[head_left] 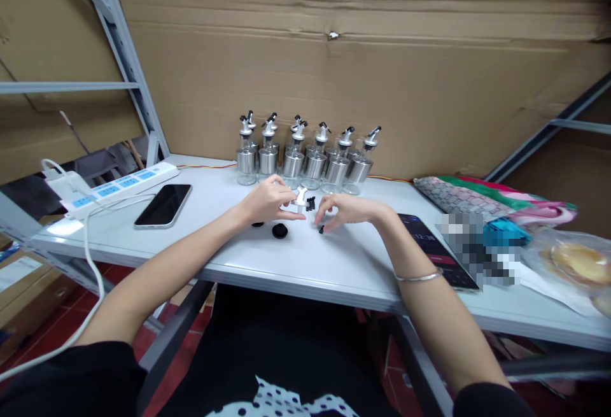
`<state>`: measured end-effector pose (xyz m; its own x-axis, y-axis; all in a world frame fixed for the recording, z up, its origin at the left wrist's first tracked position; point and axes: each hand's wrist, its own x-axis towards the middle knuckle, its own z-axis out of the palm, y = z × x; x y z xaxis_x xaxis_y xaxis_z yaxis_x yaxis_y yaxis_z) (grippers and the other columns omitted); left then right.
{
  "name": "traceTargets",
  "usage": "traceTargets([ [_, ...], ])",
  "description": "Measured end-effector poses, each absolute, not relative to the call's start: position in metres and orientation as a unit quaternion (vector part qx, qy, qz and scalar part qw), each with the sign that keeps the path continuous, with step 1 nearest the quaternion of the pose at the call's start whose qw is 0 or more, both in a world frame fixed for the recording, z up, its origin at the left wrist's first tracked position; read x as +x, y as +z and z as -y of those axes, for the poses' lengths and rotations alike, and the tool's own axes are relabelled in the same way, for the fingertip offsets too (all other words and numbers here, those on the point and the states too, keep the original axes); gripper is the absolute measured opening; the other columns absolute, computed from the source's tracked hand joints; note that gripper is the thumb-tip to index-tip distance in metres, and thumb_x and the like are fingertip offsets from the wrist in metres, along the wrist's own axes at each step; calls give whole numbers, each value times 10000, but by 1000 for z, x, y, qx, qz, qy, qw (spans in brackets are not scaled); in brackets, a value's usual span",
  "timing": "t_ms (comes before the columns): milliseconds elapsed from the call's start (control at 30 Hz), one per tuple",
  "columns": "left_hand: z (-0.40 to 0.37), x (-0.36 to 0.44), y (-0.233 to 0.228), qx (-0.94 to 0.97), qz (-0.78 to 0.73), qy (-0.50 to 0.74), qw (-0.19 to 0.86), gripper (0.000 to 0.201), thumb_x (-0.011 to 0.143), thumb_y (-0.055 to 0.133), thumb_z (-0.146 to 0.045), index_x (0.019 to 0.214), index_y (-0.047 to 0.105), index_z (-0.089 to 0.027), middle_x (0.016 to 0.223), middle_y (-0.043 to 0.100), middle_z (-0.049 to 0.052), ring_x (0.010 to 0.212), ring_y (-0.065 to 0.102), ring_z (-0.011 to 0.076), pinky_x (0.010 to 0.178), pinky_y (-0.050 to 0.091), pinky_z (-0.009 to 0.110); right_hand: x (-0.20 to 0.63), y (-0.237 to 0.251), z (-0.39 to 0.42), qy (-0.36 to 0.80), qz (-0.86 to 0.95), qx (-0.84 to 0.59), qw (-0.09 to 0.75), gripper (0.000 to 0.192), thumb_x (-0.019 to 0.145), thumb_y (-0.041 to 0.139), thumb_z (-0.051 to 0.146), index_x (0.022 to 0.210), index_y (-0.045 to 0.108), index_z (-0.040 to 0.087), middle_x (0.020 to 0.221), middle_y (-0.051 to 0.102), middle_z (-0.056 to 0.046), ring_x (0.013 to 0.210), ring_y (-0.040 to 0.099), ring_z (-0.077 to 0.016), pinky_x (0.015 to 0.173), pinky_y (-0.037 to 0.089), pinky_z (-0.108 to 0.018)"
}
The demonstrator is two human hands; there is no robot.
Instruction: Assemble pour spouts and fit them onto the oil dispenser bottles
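My left hand (270, 199) pinches a small white pourer cap (300, 198) just above the white table (334, 258), in front of the row of glass bottles (305, 162); I judge it is light, stiff plastic, easy to hold at its round collar, not at the thin spout; my right hand (344, 211) is curled, fingertips closing on a tiny black plug (321, 230) lying on the table; this part looks slippery and easy to drop; a black round piece (279, 231) lies near.
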<state>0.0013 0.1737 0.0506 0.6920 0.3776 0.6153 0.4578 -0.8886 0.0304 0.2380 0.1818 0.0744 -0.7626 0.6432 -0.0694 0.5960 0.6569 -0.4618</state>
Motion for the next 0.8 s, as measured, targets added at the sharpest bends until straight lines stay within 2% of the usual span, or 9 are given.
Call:
traceTargets([
  [233,-174,1,48,-920,231,-306,82,427,782,554,-579,605,525,-192,570,581,-26,536,508,109,801,408,323,229,70,-178,210,906,-365,27,184,584,736,208,760,760,253,861,652,-20,783,581,-168,737,448,-286],
  [433,-175,1,47,-920,231,-304,90,420,791,533,-599,674,573,-198,585,603,-23,544,522,114,836,395,341,228,70,-178,226,902,-366,33,100,601,717,227,697,745,231,761,680,-5,702,585,-154,679,440,-278],
  [533,-175,1,48,-921,232,-301,86,420,795,526,-599,686,581,-197,583,601,-19,544,517,117,838,393,343,224,73,-174,267,882,-377,87,84,638,675,239,700,710,195,699,672,0,675,583,-139,664,440,-276],
  [700,-173,2,50,-921,237,-301,67,422,784,539,-598,666,579,-195,588,602,-16,543,502,117,848,386,349,218,81,-165,429,803,-333,245,182,661,666,277,796,637,159,724,674,-19,669,596,-118,661,465,-280],
  [800,-173,2,49,-921,230,-310,60,399,782,556,-580,678,588,-196,587,601,-18,550,504,117,842,383,346,217,84,-164,429,784,-337,296,208,668,679,303,811,643,156,714,663,-21,655,580,-114,659,463,-290],
])
